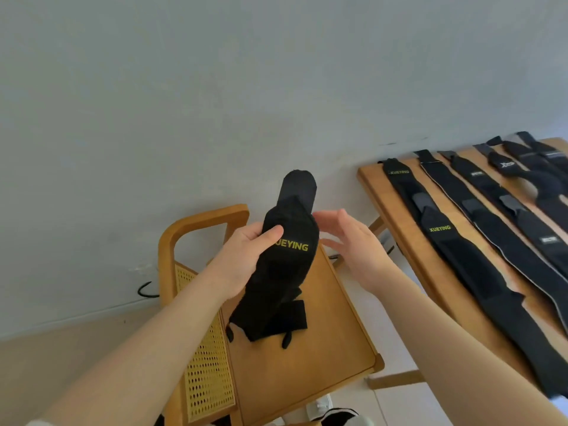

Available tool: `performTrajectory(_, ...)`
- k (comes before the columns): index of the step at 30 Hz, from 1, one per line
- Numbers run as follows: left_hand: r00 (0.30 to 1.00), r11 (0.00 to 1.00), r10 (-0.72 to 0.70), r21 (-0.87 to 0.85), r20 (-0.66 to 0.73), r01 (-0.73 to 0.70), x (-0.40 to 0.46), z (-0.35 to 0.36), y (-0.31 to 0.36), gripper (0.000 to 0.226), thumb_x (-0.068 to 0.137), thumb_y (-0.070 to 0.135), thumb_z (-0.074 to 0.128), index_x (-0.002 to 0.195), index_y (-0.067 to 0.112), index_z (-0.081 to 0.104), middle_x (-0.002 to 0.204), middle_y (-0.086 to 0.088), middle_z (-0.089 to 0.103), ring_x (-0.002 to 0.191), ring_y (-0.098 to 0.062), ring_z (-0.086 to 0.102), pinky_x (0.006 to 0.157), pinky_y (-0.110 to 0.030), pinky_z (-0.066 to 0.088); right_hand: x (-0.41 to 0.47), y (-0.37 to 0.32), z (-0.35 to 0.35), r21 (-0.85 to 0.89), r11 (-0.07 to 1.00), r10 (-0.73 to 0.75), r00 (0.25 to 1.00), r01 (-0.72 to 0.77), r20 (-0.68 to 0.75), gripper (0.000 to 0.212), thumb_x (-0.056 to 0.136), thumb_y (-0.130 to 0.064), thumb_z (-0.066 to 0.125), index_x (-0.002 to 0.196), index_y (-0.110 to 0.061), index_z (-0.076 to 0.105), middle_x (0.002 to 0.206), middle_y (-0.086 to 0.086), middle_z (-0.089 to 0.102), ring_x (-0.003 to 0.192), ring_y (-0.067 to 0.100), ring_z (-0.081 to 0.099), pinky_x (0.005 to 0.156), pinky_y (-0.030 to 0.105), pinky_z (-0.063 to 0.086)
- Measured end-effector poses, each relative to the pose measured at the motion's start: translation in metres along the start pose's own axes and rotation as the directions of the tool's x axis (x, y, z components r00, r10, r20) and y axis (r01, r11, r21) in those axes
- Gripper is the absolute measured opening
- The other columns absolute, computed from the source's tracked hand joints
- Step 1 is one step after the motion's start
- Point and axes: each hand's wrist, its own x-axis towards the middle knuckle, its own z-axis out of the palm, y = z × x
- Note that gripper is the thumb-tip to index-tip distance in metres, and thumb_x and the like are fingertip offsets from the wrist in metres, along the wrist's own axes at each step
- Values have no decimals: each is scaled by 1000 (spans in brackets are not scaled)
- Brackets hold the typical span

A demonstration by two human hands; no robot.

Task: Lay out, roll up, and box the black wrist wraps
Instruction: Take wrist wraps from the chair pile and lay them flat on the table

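Note:
My left hand (246,256) grips a bunched black wrist wrap (285,265) with yellow XUEYING lettering, held upright above a wooden chair (322,348). The wrap's lower end hangs down onto the chair seat. My right hand (353,244) is just right of the wrap, fingers straight and spread, holding nothing. On the wooden table (387,210) at the right, several black wrist wraps (455,241) lie flat in parallel strips, two of them showing the same yellow lettering.
The chair has a curved wooden back and a cane side panel (206,364). A pale wall fills the upper view, with a black cable (146,290) at its base. Shoes (332,416) sit on the floor under the chair. No box is in view.

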Motion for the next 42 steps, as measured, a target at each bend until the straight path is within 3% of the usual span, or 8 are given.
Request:
performTrajectory(3,1000,998,0,56,6,0,8,16,4,19,95,22,51,106,19,67,102,-3,72,101,-20,67,93,-42,51,-19,-24,-13,65,997,-53,998,50,35,35,103,-31,27,115,-24,59,112,1,68,104,18,64,88,31,52)
performTrajectory(7,993,989,39,139,115,-55,9,41,11,22,94,18,53,113,18,65,101,0,72,97,-16,68,85,-33,55,-39,-26,-22,41,997,-62,998,63,-34,21,99,-20,45,115,-24,58,107,1,70,100,22,67,85,41,55)
performTrajectory(12,948,974,44,198,316,-111,7,83,17,18,90,20,56,104,17,66,97,-4,72,93,-17,68,79,-25,56,-70,-31,-47,209,975,-57,992,79,-110,17,93,-10,53,104,-18,61,93,-3,73,90,17,70,74,28,57)
performTrajectory(16,867,967,-8,225,497,-120,9,120,20,38,83,39,50,107,15,66,102,-8,71,98,-22,67,88,-32,53,-97,-35,-88,236,971,3,990,32,-144,15,93,-11,54,102,-19,62,87,-4,73,84,14,70,69,25,56)
performTrajectory(26,619,974,-117,212,777,-81,11,301,0,30,84,29,50,104,11,64,98,-4,71,94,-18,67,77,-23,52,-197,-14,-245,417,908,81,993,-38,-87,28,80,-22,56,108,-17,59,90,3,72,82,17,70,66,27,56)
performTrajectory(33,610,982,-123,184,783,-39,11,468,-27,43,94,44,41,116,12,60,113,-6,68,109,-24,63,98,-38,48,-269,2,-391,416,909,99,975,-7,-201,28,74,-22,59,102,-18,61,88,4,72,78,18,69,65,29,56)
performTrajectory(38,853,934,-211,357,477,31,27,571,-42,25,100,27,44,100,9,61,93,0,71,96,-17,67,88,-30,52,-297,7,-481,320,947,127,951,-31,-283,14,93,-16,52,103,-20,61,91,2,70,86,19,67,68,28,54)
performTrajectory(42,849,878,-131,458,511,-140,64,618,-60,18,99,25,47,93,26,64,78,12,73,82,-6,70,81,-22,53,-301,11,-552,142,987,123,929,-77,-350,16,95,-17,51,105,-18,64,100,5,69,98,21,66,77,28,52)
